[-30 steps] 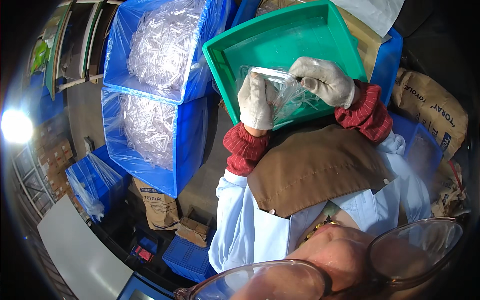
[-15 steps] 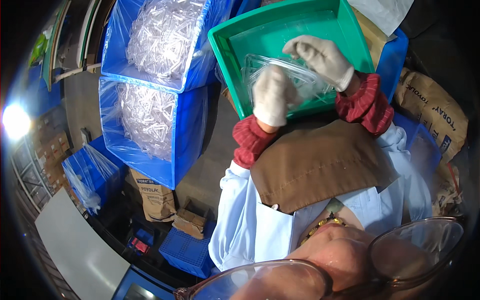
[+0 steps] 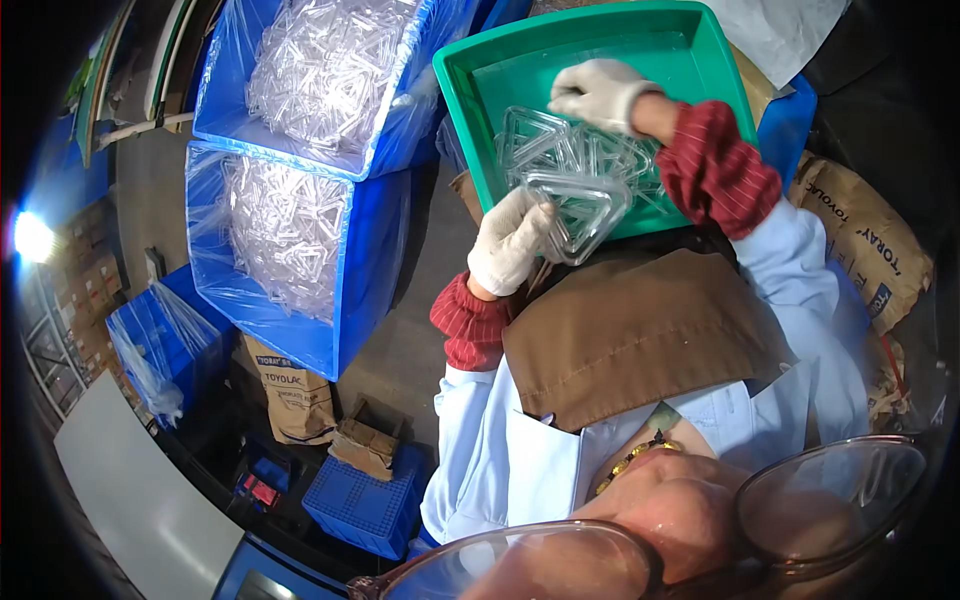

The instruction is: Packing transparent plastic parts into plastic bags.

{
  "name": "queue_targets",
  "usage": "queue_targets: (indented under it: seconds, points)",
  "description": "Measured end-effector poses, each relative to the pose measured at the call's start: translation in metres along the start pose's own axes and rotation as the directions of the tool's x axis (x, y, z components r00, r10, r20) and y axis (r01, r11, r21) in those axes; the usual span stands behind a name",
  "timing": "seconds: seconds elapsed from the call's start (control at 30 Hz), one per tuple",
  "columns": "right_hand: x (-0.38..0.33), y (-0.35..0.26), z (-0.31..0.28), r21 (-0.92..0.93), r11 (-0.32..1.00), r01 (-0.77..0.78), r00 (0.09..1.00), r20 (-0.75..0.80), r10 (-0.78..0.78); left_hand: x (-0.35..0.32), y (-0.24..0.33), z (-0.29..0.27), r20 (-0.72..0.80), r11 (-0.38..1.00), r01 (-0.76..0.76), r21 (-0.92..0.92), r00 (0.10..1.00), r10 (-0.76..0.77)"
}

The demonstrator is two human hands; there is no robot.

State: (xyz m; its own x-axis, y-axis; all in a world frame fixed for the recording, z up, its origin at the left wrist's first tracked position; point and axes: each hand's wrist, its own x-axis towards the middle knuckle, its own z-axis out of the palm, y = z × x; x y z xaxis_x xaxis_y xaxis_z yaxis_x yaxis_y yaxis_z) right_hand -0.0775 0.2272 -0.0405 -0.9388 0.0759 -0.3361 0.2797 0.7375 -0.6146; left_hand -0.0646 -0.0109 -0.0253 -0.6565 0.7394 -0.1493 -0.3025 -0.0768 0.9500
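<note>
My left hand (image 3: 510, 242), in a white glove, pinches a clear plastic triangular frame (image 3: 605, 215) at its left corner, at the near side of the green tub (image 3: 740, 85). It looks like a stack of several. Farther in, my right hand (image 3: 603, 93), also gloved in white, hangs over the tub with its fingers curled together. What those fingers hold, if anything, cannot be made out. Below it, more clear triangular frames (image 3: 535, 140) lie loosely heaped on the tub's floor, partly hidden by the held ones.
On the left stand two blue bins, a far one (image 3: 375, 130) and a near one (image 3: 345, 290), both lined with clear film and filled with clear triangular pieces. Brown paper sacks (image 3: 850, 235) lie at the right. A blue crate (image 3: 365, 500) with a cardboard box stands lower left.
My left hand has come nearer and to the left, bringing clear triangular frames to the tub's near edge. My right hand has shifted left, its fingers pointing left over the tub.
</note>
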Motion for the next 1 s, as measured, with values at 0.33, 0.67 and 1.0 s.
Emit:
queue_targets:
  seconds: [0.33, 0.67, 1.0]
  points:
    - [0.01, 0.017, 0.003, 0.499, 0.858, -0.124, 0.989, -0.005, 0.146, 0.079, 0.044, -0.059, -0.492, 0.952, -0.163, -0.261, 0.871, 0.014]
    - [-0.08, 0.003, -0.028, 0.154, 0.701, 0.696, 0.694, -0.392, -0.604, 0.073, 0.014, 0.042, 0.275, 0.753, 0.505, -0.421, 0.862, -0.425]
    - [-0.122, 0.017, -0.018, 0.434, 0.821, 0.371, 0.9, -0.385, -0.203, 0.062, 0.001, 0.072, -0.283, 0.929, -0.015, -0.371, 0.954, -0.098]
